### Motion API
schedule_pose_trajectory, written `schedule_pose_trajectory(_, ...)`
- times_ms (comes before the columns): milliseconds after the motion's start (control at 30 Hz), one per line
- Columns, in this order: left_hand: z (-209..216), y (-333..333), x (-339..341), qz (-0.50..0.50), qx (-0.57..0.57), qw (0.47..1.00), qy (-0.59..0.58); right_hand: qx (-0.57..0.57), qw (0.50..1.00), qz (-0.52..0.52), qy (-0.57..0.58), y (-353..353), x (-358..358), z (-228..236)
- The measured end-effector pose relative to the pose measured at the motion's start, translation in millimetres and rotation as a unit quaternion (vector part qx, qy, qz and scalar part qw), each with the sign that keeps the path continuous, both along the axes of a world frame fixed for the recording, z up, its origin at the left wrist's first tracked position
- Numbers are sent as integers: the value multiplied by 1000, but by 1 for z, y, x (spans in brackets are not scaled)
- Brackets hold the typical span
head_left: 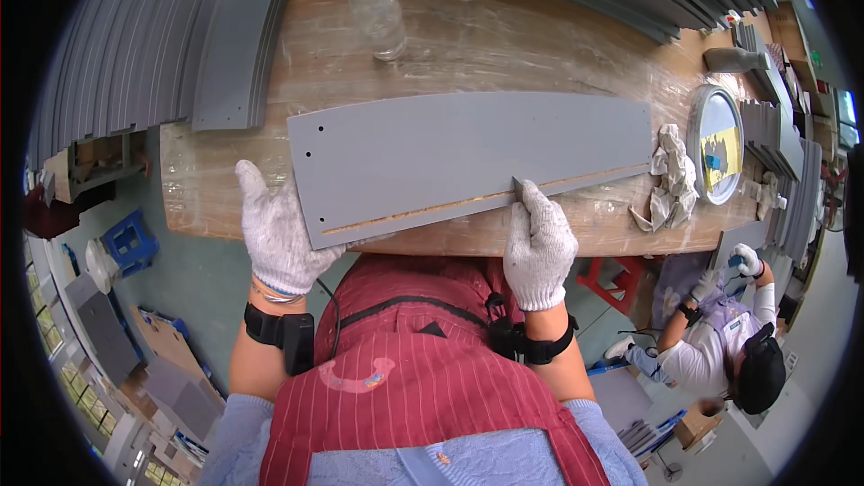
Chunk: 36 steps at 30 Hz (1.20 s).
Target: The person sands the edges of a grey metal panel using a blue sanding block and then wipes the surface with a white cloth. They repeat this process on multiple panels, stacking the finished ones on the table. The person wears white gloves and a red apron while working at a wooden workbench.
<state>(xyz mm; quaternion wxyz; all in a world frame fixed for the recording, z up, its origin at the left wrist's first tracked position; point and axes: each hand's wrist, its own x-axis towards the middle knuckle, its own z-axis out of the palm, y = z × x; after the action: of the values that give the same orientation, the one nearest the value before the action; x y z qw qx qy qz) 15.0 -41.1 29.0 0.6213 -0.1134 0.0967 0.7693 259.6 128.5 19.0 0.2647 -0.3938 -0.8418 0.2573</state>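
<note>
A long grey panel (477,139) lies at a slight slant before me, with dark holes at its left end. A groove (423,211) showing bare brown board runs along its near side. My left hand (281,232), in a white knitted glove, holds the panel's near left corner, its fingers passing underneath and its thumb sticking out to the side. My gloved right hand (540,250) is closed in a pinch at the groove. A small dark, pointed flat piece (517,187) shows at its fingertips; the rest of it is hidden.
The panel rests on a film-covered table (450,45). A clear bottle (382,22) with a white lid stands behind it. Crumpled paper (673,178) and a round lid (717,148) lie right. Grey panel stacks (144,45) line the back. Another person (720,333) works at far right.
</note>
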Motion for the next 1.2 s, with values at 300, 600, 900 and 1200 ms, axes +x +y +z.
schedule_pose_trajectory(300, -13, -8, -2, -21, 29, 999, 26, -11, 1000, -2, -23, -4, 7, 4)
schedule_pose_trajectory(600, 3, 0, 7, 18, 25, 999, -44, 1, 990, 141, 6, -24, -36, 21)
schedule_pose_trajectory(900, 8, 2, 15, 25, 34, 998, -50, -25, 965, 263, -7, -46, -52, 37)
schedule_pose_trajectory(1200, 7, 7, 14, 26, 70, 994, -76, -28, 935, 353, -31, -56, -59, 42)
